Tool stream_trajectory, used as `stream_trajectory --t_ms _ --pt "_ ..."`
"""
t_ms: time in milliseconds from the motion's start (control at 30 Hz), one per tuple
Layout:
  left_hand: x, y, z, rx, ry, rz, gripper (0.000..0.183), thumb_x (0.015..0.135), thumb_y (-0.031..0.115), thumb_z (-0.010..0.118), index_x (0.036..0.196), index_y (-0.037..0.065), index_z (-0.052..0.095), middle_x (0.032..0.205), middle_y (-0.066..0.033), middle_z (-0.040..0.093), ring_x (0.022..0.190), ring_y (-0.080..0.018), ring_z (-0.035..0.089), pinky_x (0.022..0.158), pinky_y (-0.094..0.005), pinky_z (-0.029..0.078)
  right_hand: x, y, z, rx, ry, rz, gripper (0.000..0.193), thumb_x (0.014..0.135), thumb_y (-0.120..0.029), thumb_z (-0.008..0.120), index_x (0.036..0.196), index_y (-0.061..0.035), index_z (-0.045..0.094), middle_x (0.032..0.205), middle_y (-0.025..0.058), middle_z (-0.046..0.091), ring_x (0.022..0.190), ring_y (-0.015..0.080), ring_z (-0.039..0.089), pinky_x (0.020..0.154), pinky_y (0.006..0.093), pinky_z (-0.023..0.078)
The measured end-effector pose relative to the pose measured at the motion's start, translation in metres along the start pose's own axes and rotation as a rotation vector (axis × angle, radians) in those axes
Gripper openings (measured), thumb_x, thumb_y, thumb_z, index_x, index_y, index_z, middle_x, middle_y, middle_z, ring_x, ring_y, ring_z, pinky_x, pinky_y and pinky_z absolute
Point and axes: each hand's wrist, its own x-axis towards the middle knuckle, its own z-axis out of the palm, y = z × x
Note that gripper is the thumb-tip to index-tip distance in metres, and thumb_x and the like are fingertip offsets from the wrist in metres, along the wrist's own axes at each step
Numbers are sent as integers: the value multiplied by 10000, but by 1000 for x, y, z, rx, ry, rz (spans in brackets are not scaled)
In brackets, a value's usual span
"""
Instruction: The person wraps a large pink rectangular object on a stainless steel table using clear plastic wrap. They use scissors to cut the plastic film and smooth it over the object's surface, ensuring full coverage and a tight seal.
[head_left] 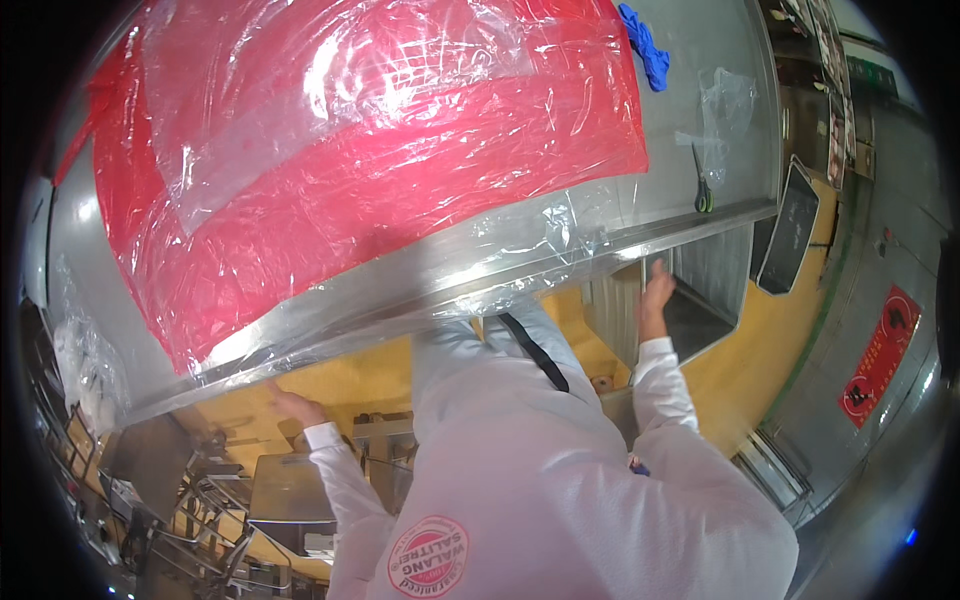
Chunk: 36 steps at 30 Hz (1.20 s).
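A large red plastic sheet (560, 130) under crinkled clear film covers much of the metal table (390, 270) in front of me. Just below the table's front edge, my left hand (296, 405) hangs with its fingers loosely stretched out and nothing seen in them. My right hand (656, 292) is lower than the edge on the other side, fingers apart, near a grey metal bin (728, 275); whether it touches the bin I cannot tell. Scissors with dark green handles (704, 195) lie near the table's right front corner.
A blue glove (648, 52) and a thin clear plastic bag (728, 100) lie on the table's right side. Another crumpled clear bag (88, 365) hangs at its left corner. Metal stools (290, 490) crowd the lower left. A black tray (787, 228) stands beyond the bin.
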Motion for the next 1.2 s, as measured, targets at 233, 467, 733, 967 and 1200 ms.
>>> stream_trajectory --t_ms 233,467,733,967,1200 --pt "7 -92 -3 -780 -428 -416 443 862 531 563 935 96 515 631 7 444 571 -127 423 519 -264 389 -43 15 67 934 -348 771 800 755 -584 651 1278 -38 391 1242 168 462 1140 292 429 1002 474 326" --pt "6 -116 21 -514 -429 -573 874 744 747 500 1262 59 348 955 -129 517 901 -225 514 690 -458 444 -3 90 32 1226 -695 477 208 874 -241 638 997 -86 576 792 47 543 739 156 518 689 310 461" --pt "-44 -166 54 -1093 -520 -693 904 741 709 553 1256 5 318 1016 -171 500 940 -271 502 783 -482 429 -49 3 -6 791 -524 411 126 867 -164 645 794 -86 578 674 -3 567 571 66 502 553 217 461" --pt "-55 -148 13 -1243 -297 -384 263 901 367 552 867 108 538 660 -4 463 559 -143 429 497 -277 391 -4 -7 -38 555 -554 112 149 841 -99 643 753 -104 523 659 -20 502 567 66 474 538 212 419" --pt "103 -121 -129 -1543 -339 -343 66 910 104 501 911 60 549 697 -22 534 575 -95 499 440 -208 389 -8 -40 -19 516 -243 66 191 822 -108 668 704 -135 520 595 -47 484 482 57 434 436 213 355"
